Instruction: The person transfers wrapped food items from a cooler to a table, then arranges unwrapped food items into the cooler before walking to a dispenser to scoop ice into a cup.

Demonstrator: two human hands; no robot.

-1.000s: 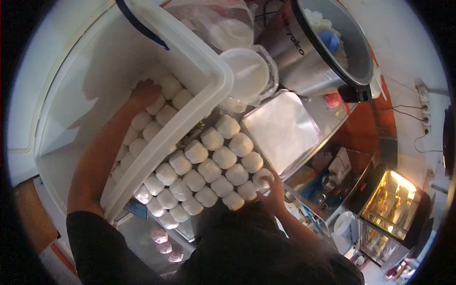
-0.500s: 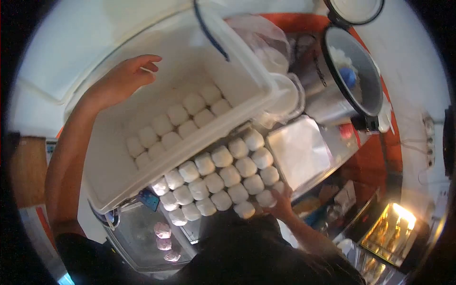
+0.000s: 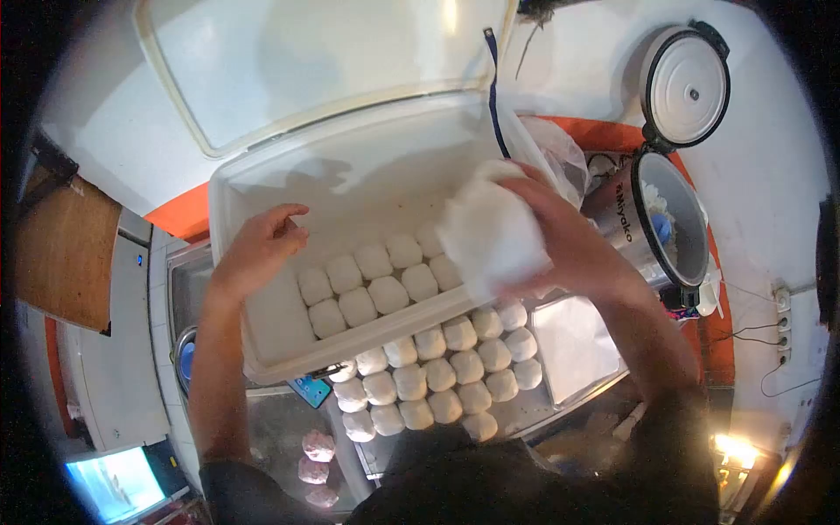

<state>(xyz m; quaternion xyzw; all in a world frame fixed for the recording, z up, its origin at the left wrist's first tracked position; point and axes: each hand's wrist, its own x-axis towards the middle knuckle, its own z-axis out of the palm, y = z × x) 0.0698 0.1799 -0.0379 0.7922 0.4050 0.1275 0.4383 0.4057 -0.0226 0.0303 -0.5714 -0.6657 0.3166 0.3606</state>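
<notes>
My left hand is over the left side of a deep white box, fingers loosely bent and apart, holding nothing. White wrapped balls lie in rows on the box floor. Over the box's right part, my right hand grips a blurred white wrapped bundle, which hides some balls beneath it. More white balls stand in rows on a metal tray just in front of the box. Beside them lies a stack of white sheets.
A rice cooker with its lid raised stands at the right. Pink balls sit on a tray at the lower left, near a phone. The box lid leans up behind. A lit screen shows far left.
My right hand has risen from the tray's balls to above the box, with the white bundle in it. The view has shifted, showing more of the lid and the cooker.
</notes>
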